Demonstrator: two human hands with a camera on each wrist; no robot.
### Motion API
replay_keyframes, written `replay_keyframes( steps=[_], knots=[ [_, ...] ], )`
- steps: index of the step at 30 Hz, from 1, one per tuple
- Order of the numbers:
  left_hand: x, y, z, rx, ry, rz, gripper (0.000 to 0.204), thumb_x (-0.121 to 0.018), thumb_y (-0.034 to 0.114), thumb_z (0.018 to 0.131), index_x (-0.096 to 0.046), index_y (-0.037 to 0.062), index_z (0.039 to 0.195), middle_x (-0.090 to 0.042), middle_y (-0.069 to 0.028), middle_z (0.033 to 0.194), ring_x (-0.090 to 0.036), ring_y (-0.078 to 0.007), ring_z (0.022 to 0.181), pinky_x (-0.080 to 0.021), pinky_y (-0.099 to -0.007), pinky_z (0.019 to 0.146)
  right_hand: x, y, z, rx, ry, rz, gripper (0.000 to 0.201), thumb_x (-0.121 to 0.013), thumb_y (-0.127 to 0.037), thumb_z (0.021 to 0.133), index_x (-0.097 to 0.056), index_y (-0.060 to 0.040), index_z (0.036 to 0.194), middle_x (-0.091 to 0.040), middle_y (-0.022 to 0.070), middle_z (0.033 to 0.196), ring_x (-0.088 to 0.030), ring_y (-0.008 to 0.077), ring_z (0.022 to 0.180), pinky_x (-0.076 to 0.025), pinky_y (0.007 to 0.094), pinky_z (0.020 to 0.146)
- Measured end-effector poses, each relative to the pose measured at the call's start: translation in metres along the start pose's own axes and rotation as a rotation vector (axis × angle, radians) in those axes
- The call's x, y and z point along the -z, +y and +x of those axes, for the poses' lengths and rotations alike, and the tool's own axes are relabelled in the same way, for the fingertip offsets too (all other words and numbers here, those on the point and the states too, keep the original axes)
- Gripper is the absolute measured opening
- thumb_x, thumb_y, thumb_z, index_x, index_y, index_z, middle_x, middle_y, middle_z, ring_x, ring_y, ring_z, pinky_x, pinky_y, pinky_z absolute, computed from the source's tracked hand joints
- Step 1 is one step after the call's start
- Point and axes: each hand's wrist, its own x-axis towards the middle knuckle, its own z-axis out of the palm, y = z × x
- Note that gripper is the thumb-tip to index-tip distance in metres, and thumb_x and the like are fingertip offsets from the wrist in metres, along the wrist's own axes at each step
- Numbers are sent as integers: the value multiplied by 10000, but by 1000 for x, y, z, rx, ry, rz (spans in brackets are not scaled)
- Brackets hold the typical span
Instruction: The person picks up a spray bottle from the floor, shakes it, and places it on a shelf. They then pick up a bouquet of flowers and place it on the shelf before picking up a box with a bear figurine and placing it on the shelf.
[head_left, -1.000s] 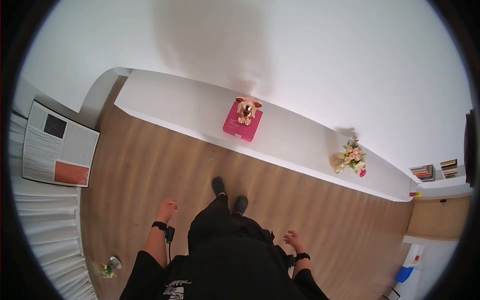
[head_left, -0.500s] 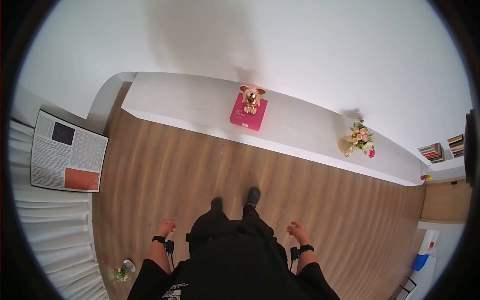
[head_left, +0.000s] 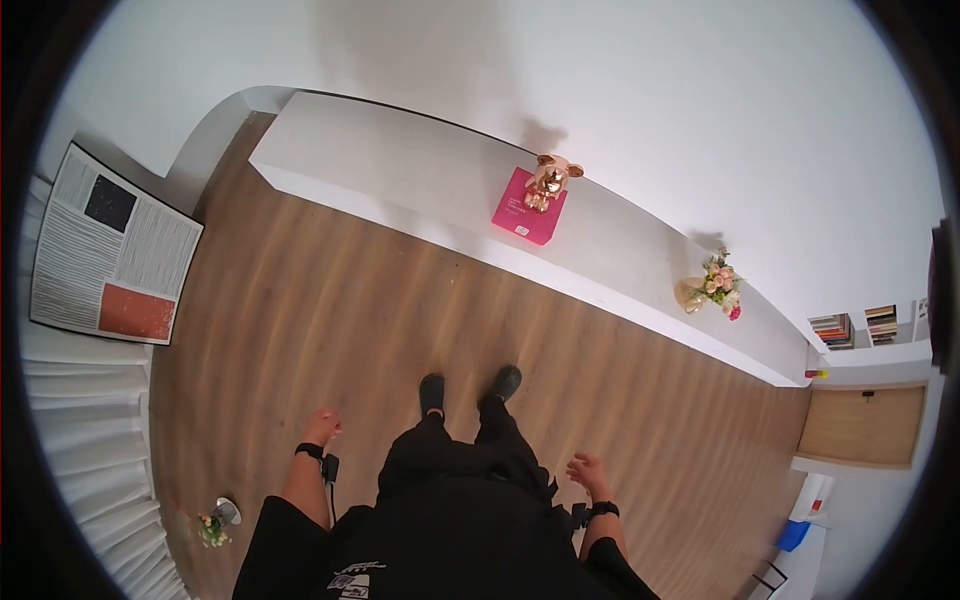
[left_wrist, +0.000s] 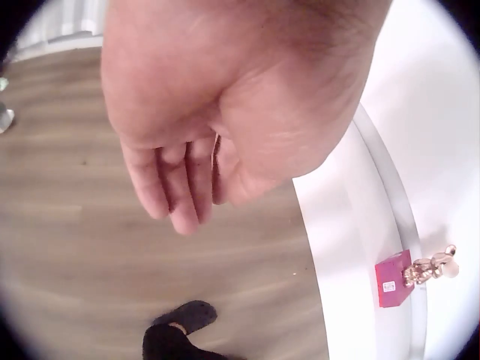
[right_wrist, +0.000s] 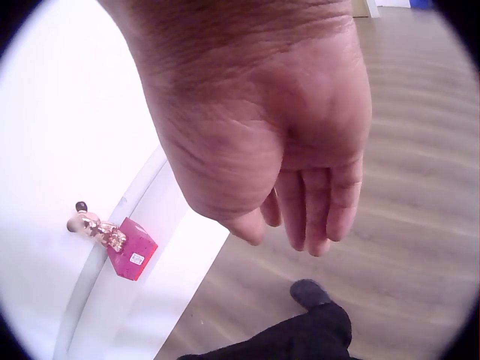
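Note:
My left hand [head_left: 322,427] hangs beside the body over the wooden floor, holding nothing. In the left wrist view its fingers [left_wrist: 182,187] droop loosely curled. On the other side my right hand [head_left: 589,476] is also empty, and the right wrist view shows its fingers [right_wrist: 319,202] hanging relaxed. Ahead, a shiny rose-gold animal figurine [head_left: 548,184] sits on a pink box [head_left: 522,222]. The box rests on a long white ledge [head_left: 400,178] along the wall, well away from both hands.
Farther right on the ledge stands a gold vase [head_left: 689,294] with flowers [head_left: 720,280]. A framed picture [head_left: 116,245] leans at the left near white curtains [head_left: 85,430]. A small flower pot [head_left: 213,524] stands on the floor behind left. Books [head_left: 833,331] sit on a right-hand shelf.
The feet have stepped and now stand nearly level. The ledge, pink box and figurine have shifted up and right in the head view. Both hands stay empty at the sides.

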Motion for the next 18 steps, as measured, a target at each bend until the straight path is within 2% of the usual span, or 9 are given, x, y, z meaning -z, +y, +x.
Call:
replay_keyframes(
  steps=[2,5,8,11,14,17,18],
  knots=[
    [7,-13,-9,88,50,-46,122,-537,74,850,-626,-2,883,-638,-89,728,-602,-168,584,-452,-286,488,-6,7,-11,-8,28,41,428,-566,-117,922,-485,42,1311,-662,186,1085,-685,258,910,-563,334,759],
    [3,-8,-29,134,89,-114,121,-564,51,833,-638,-13,905,-644,-94,718,-625,-179,603,-461,-286,485,-10,13,-28,-27,63,51,423,-568,-116,924,-487,38,1310,-658,187,1095,-681,257,924,-561,334,769],
    [-2,-30,-19,130,-14,-262,146,-588,49,815,-644,-16,933,-654,-105,738,-621,-182,587,-451,-278,469,-11,19,-33,-20,77,45,392,-559,-117,931,-498,20,1293,-663,181,1086,-683,251,917,-568,334,773],
    [-16,-31,-19,120,-13,-170,181,-577,79,833,-639,-12,976,-657,-115,759,-625,-186,608,-465,-286,498,-12,25,-38,6,91,46,380,-553,-115,934,-500,16,1286,-668,174,1080,-684,247,914,-571,334,773],
    [-28,-10,-41,-4,25,-56,196,-555,109,854,-632,-7,993,-657,-111,774,-626,-192,639,-479,-294,548,-11,31,-45,36,98,72,382,-556,-119,932,-501,15,1286,-669,171,1082,-684,250,916,-572,336,770],
    [-33,-27,-32,-65,14,-30,265,-538,143,874,-610,8,1090,-668,-103,823,-639,-207,699,-494,-309,608,-8,58,-39,54,85,92,393,-565,-126,928,-499,8,1292,-668,173,1086,-684,256,919,-572,340,772],
    [-34,-31,-33,-79,21,34,324,-551,161,872,-574,29,1167,-674,-107,866,-646,-213,719,-496,-313,606,-9,64,-38,59,74,94,398,-568,-128,927,-498,5,1295,-667,174,1088,-684,259,920,-572,341,773]
  ],
)
